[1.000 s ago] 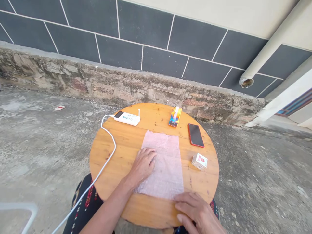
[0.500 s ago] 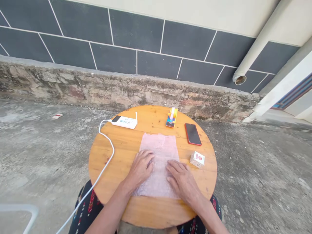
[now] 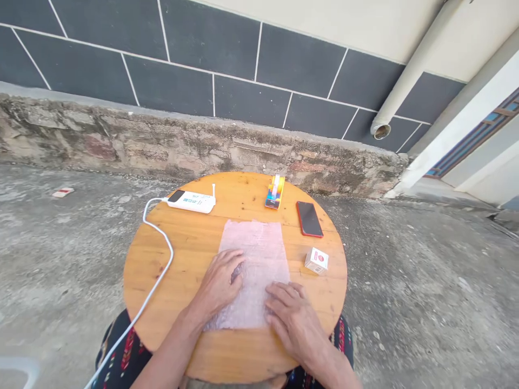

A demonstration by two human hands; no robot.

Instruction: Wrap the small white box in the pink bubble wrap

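A pinkish, see-through sheet that looks like bubble wrap (image 3: 255,248) lies flat on the round wooden table (image 3: 235,354). My left hand (image 3: 223,281) rests on its left edge, palm down, with the fingers stretched forward and the thumb apart. On the right edge, nearer to me, lies my right hand (image 3: 290,313), its fingers extended and slightly bent over the sheet. Neither hand grips anything visible. Right of the sheet stands a small white box (image 3: 317,261) with a red round mark.
Behind the sheet stands a yellow tape dispenser (image 3: 275,190). A red-edged phone (image 3: 310,219) lies at the right. At the back left is a white power bank-like device (image 3: 192,201), its white cable (image 3: 162,275) running off the table's left side. A wall (image 3: 251,97) rises beyond.
My right hand has slid toward me along the sheet's right edge. The left hand stays about where it was on the sheet. The whole view has shifted slightly.
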